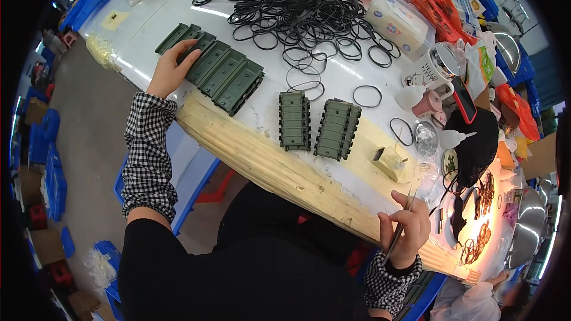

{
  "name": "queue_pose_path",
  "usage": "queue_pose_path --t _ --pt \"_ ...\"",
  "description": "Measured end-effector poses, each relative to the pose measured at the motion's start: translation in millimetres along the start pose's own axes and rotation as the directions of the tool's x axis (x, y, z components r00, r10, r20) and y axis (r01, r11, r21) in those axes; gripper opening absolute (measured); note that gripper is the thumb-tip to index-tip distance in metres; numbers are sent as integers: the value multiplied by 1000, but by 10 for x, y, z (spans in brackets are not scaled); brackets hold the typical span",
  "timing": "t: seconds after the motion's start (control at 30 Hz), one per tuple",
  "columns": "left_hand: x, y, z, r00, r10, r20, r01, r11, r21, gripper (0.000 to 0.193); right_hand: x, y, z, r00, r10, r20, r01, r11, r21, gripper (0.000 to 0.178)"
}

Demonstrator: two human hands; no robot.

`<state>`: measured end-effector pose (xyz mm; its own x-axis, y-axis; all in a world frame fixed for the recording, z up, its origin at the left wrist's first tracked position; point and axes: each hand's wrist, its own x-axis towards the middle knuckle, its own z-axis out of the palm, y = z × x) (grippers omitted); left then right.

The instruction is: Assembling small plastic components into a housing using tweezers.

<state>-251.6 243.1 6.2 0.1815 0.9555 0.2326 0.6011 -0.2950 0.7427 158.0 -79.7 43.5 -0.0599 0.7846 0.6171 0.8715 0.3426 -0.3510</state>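
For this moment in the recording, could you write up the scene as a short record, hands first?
Left hand: touching a row of green blocks; grip unclear
Right hand: holding tweezers near the table's front edge
Between hands: two smaller green stacks, side by side, apart
Farther back: heap of thin black loops
Back right: white tissue box
Surface: white worktable

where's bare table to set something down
Bare tabletop shows between the green block row and the two green stacks, and above the row, left of the black band pile. The right side is crowded: tissue box, mug, phone.
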Motion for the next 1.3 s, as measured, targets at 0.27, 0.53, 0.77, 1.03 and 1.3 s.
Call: queue_pose_path --t 0.27,0.53,0.77,1.03,1.3 --pt "-76 -40 1 988 153 -30 -150 986 76 36 -5 -24 16 1000 17 -3 -17 1000 -4 29" --pt "-532 814 321 845 402 -352 -335 912 236 26 41 -41 -9 999 33 9 -33 999 19 32" --pt "-1197 2040 1366 938 314 145 -309 949 -53 43 -36 -65 -84 1000 7 -16 -7 1000 -23 34" --pt "-1054 2114 1713 895 433 107 -446 873 196 60 -684 108 -581 969 199 -144 -215 971 -106 39" --pt "-1114 2176 1625 930 368 6 -360 906 222 51 -1465 323 -1158 669 471 -575 -558 829 30 42"
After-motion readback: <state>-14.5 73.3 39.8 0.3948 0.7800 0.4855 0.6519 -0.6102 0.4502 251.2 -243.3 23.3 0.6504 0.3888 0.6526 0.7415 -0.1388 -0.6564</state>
